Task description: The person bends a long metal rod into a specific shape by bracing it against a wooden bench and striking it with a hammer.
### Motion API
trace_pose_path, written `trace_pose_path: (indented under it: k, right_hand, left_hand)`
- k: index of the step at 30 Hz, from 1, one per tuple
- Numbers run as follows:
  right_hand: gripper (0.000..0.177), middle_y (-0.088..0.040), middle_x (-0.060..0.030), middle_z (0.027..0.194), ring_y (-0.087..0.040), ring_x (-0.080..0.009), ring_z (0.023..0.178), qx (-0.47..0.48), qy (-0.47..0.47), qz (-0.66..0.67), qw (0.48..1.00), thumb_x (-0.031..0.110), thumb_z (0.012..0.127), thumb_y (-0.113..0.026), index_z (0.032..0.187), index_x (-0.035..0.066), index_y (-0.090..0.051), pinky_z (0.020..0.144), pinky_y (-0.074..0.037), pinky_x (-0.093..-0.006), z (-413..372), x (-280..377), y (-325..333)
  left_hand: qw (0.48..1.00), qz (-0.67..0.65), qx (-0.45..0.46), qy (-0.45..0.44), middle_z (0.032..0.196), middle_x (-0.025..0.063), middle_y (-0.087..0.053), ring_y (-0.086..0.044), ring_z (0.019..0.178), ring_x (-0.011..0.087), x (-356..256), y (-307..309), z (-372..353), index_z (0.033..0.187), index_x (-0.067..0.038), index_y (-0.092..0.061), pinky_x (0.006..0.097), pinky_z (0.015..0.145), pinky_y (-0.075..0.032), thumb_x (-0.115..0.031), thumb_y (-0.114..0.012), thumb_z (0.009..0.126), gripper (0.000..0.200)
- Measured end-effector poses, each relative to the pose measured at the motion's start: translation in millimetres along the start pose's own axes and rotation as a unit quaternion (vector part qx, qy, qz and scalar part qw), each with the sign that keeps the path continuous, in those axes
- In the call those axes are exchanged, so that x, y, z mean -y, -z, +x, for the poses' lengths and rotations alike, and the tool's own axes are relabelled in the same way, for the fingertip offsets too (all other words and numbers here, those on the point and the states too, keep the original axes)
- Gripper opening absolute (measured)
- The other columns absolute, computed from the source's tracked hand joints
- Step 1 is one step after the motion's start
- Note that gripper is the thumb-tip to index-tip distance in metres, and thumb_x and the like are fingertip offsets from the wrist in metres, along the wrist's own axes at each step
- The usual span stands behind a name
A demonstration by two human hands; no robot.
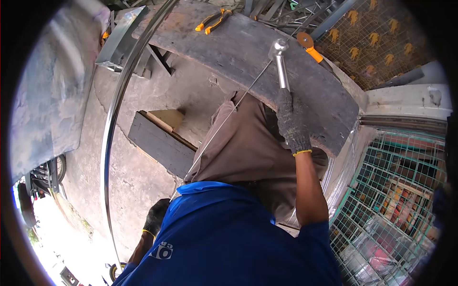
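My right hand [292, 119], in a dark knit glove with a yellow cuff, is closed around the handle of a shiny metal hammer [281, 69]. The hammer's round head is over the dark work board [324, 105], right by the end of a thin metal rod [224, 121]. From there the rod slants across my lap toward the lower left. My left hand [156, 217], gloved the same way, is low beside my blue shirt where the rod's near end reaches it. Its fingers look curled around the rod, though the shirt partly hides them.
Orange-and-black pliers [213, 21] and an orange-handled tool with a brown disc [310, 46] lie on the board. A long shiny metal strip [110, 124] arcs up the left side. A dark wooden piece [160, 143] rests on the floor; a green wire grid [381, 205] stands right.
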State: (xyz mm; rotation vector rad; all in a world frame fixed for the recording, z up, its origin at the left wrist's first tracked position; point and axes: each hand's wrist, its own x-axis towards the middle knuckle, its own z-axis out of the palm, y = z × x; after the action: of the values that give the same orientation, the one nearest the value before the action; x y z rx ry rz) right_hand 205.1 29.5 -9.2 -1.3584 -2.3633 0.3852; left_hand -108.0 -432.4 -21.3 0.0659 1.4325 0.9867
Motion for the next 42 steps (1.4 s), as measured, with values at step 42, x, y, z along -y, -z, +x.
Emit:
trace_pose_path:
  k: [42]
  right_hand:
    - [0.041,-0.058,-0.0286,0.118,-0.057,-0.0461,0.104,-0.023,-0.123,-0.104,0.987,0.032,0.099,-0.046,0.125,0.001,-0.054,0.089,-0.045,-0.0537,-52.1,-74.8,-13.9]
  left_hand:
    - [0.934,0.334,0.092,-0.088,0.09,0.0055,-0.057,-0.057,0.074,0.0141,-102.0,-79.3,77.3,0.109,-0.003,-0.06,0.0241,0.063,-0.048,-0.002,-0.058,0.088,0.021]
